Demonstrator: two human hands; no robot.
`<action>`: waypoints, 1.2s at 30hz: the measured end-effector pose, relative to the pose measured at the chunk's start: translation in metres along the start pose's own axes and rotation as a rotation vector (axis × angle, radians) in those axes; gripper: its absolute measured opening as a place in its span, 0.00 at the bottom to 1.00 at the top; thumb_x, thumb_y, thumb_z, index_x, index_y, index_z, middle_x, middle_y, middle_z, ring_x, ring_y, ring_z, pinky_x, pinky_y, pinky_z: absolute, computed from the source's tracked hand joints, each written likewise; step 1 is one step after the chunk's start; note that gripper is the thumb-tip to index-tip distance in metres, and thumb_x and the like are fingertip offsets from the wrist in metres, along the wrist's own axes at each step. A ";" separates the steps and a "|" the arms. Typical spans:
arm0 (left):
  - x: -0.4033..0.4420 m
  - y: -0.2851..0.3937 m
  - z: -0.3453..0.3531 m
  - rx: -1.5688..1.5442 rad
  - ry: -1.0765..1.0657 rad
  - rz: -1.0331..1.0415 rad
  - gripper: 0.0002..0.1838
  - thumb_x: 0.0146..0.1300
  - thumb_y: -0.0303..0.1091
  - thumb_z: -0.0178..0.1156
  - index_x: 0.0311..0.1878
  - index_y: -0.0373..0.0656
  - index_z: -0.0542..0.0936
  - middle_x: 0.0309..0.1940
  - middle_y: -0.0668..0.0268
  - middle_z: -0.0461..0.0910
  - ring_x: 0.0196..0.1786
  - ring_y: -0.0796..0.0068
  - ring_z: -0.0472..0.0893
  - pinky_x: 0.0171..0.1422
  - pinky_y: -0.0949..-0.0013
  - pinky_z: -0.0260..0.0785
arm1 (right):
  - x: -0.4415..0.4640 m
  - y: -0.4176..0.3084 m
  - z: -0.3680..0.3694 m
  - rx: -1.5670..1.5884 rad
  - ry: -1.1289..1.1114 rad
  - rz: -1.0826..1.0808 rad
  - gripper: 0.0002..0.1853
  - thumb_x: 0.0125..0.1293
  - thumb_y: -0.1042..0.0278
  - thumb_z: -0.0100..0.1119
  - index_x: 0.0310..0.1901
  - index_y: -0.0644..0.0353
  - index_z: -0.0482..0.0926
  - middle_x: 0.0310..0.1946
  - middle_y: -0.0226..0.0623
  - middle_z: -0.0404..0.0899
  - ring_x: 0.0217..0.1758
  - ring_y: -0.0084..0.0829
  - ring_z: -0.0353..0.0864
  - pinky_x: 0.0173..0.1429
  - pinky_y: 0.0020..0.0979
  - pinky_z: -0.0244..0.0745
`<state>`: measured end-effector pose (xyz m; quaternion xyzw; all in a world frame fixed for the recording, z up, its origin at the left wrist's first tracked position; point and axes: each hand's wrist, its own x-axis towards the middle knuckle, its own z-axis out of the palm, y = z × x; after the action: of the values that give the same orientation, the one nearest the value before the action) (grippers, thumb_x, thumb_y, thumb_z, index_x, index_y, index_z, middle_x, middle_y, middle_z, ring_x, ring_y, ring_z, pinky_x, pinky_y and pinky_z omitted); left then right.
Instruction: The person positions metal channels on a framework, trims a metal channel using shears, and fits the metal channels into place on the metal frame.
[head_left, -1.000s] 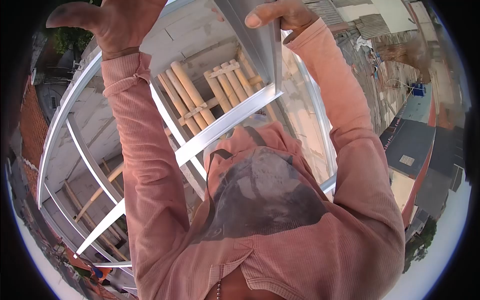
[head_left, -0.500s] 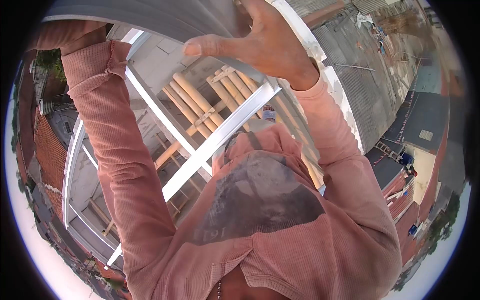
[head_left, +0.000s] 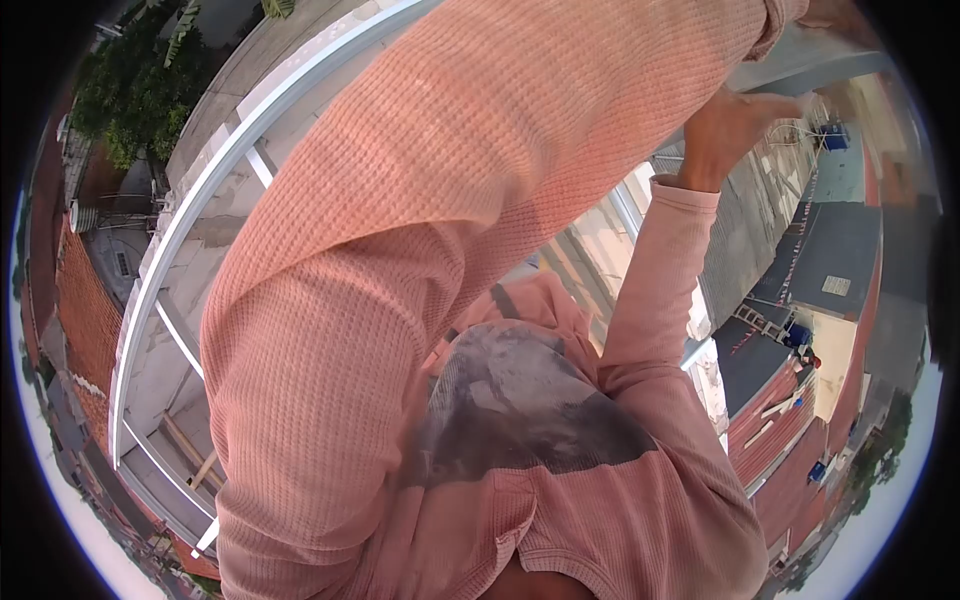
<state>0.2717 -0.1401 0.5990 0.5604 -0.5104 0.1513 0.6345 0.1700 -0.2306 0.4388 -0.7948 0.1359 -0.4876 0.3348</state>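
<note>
My left arm crosses the view from lower left to upper right, its pink sleeve hiding much of the middle. At the top right edge my left hand [head_left: 845,18] shows only in part and blurred, beside a grey metal piece [head_left: 825,72]; its fingers cannot be made out. Just below, my right hand [head_left: 722,135] is raised against the underside of that piece, thumb stretched along its lower edge. The sleeve and the metal hide its other fingers. The far end of the grey piece is blurred.
A white metal frame [head_left: 190,215] curves along block walls on the left, with thin crossbars. Low on the right are dark roofs [head_left: 820,255], a ladder [head_left: 760,320] and red roofing sheets [head_left: 760,435]. A tree [head_left: 135,105] stands at upper left.
My left arm has swung across to the right, now covering the wooden poles and the middle bars. My right hand and the grey metal piece have also moved right.
</note>
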 end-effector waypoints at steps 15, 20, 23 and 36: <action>-0.102 -0.012 -0.035 -0.564 -0.132 -0.194 0.54 0.60 0.59 0.61 0.78 0.35 0.50 0.67 0.41 0.66 0.65 0.57 0.71 0.71 0.48 0.66 | 0.037 0.027 0.032 1.014 -1.061 -0.082 0.36 0.56 0.61 0.74 0.63 0.69 0.71 0.57 0.45 0.79 0.58 0.36 0.80 0.64 0.40 0.74; -0.127 -0.009 -0.050 -0.949 -0.142 -0.280 0.52 0.61 0.56 0.63 0.78 0.33 0.50 0.65 0.39 0.68 0.63 0.57 0.74 0.69 0.48 0.69 | 0.038 0.010 0.027 0.620 -1.018 0.097 0.32 0.55 0.62 0.75 0.59 0.69 0.77 0.53 0.44 0.81 0.51 0.35 0.82 0.60 0.37 0.74; -0.128 -0.003 -0.049 -1.114 -0.148 -0.272 0.51 0.62 0.53 0.65 0.77 0.33 0.51 0.64 0.38 0.69 0.62 0.58 0.75 0.68 0.48 0.70 | 0.011 -0.011 0.017 0.470 -0.759 0.219 0.36 0.55 0.62 0.76 0.61 0.72 0.72 0.58 0.46 0.77 0.53 0.38 0.79 0.61 0.36 0.72; -0.096 0.035 -0.029 -4.597 -0.917 -0.163 0.46 0.66 0.48 0.67 0.76 0.31 0.57 0.66 0.30 0.64 0.69 0.47 0.69 0.73 0.44 0.66 | -0.047 -0.048 0.054 0.036 -0.105 -0.321 0.55 0.51 0.61 0.82 0.69 0.75 0.51 0.64 0.51 0.61 0.66 0.40 0.65 0.70 0.39 0.64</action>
<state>0.2174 -0.0675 0.5446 0.8026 -0.1763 0.5574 0.1188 0.1885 -0.1482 0.4219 -0.8247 -0.0193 -0.4948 0.2733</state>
